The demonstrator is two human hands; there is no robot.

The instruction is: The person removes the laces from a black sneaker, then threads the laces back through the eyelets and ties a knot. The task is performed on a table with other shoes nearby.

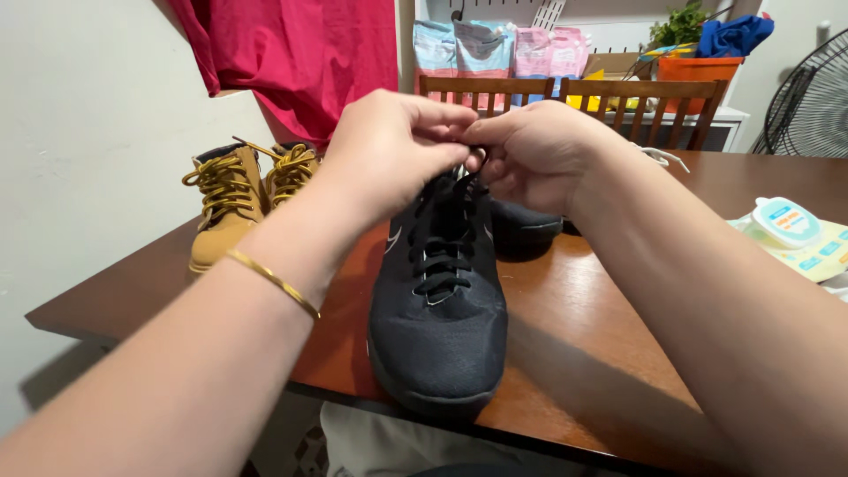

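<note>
A pair of tan boots (237,199) with yellow laces is seen at the left of the brown wooden table (583,344), just beside the wall. Toward the middle, the black laces (442,234) of a black sneaker (437,309), stood at the table's near edge with its toe toward the viewer, are pinched at the top between the closed fingers of the left hand (389,146) and the right hand (539,150). A wipes packet (791,234) lies at the far right.
</note>
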